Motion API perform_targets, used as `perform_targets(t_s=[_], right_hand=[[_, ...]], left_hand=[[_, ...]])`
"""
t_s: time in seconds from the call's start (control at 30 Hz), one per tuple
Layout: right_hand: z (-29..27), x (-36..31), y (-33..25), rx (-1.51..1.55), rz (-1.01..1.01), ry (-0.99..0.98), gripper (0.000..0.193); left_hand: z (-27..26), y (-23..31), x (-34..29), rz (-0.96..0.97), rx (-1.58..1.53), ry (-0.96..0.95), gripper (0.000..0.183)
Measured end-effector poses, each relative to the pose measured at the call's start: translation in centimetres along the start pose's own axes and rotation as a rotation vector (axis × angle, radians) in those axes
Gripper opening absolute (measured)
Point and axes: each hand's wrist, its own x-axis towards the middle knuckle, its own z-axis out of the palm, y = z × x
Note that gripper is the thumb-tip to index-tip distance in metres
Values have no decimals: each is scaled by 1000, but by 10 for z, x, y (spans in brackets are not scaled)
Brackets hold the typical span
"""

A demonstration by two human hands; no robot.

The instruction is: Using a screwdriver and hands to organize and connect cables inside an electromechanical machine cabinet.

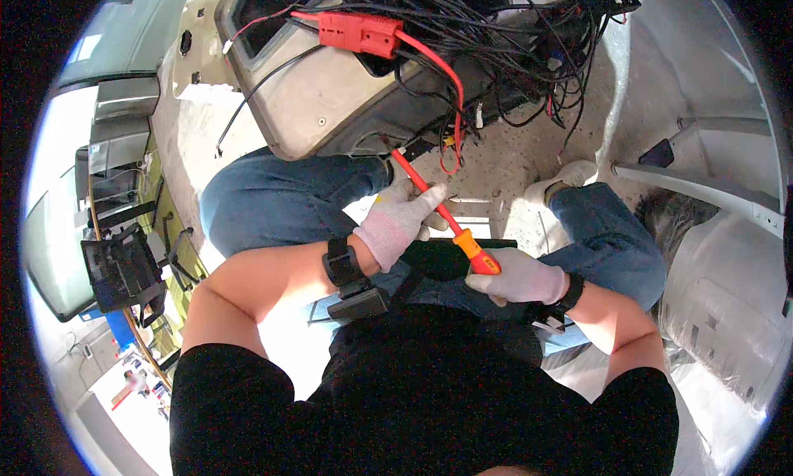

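A screwdriver [427, 187] with a long red insulated shaft and an orange-and-yellow handle lies slantwise between my hands. My right hand [524, 276], gloved, is closed round its handle end. My left hand [395, 226], also gloved, grips the shaft partway up, with thumb and fingers at it. The far end of the shaft meets the lower edge of a beige console [310, 104]; its tip is hidden there. Close by, a red cable [453, 83] runs down from a red connector block [359, 32] that rests on the console.
A tangle of black wires [512, 42] covers the console's top right. Dusty floor [504, 170] shows between my knees. At the left are a black bag [124, 271] and an opening to outside. Plastic-wrapped seating [727, 302] and a pale metal rail [702, 191] stand at the right.
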Motion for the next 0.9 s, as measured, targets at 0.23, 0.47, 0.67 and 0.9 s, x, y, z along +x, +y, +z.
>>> perform_targets(t_s=[0.23,0.47,0.67,0.9], right_hand=[[-5,-4,-13,125,16,-20,29],[-3,0,-5,100,-14,62,30],[-2,1,-8,164,-21,-7,26],[-5,0,-16,225,58,-68,31]], left_hand=[[3,2,4,-37,75,3,31],[4,-14,-1,-10,-284,-167,32],[7,-7,-5,-65,-90,-123,29],[5,0,-3,-77,76,-105,32]])
